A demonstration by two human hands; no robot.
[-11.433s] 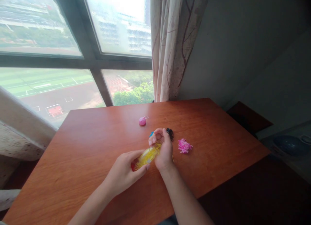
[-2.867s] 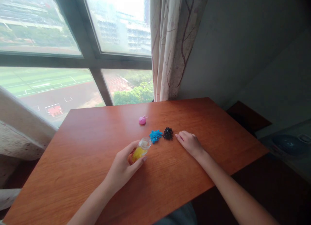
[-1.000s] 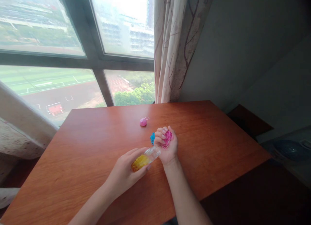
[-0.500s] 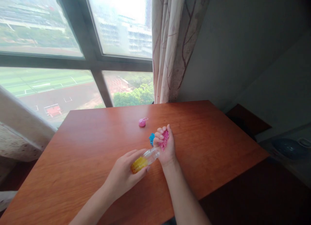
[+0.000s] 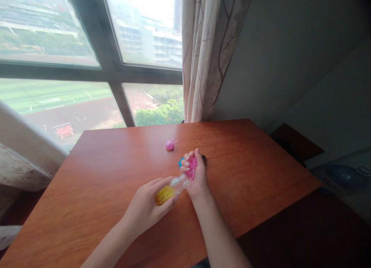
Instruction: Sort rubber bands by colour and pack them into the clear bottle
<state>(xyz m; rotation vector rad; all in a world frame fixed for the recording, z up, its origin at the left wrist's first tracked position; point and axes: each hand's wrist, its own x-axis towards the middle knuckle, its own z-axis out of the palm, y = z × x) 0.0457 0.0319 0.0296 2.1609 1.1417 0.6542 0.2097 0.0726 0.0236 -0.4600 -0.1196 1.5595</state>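
Note:
My left hand is closed around a small clear bottle with yellow bits in its lower part. The bottle lies tilted, its open neck right at the palm of my right hand. Cupped in that right hand, with the fingers curled over, is a heap of small pink pieces. Behind the fingers a blue clump partly shows on the table. A dark clump peeks out past the right thumb. Farther back lies a round pink cap with a loop.
The brown wooden table reaches back to a window and a patterned curtain. A second curtain hangs at the left. On the right are a grey wall and a dark area beyond the table edge.
My right hand has shifted slightly left and turned, showing more of the pink pieces and uncovering the dark clump. The left hand and bottle have barely moved.

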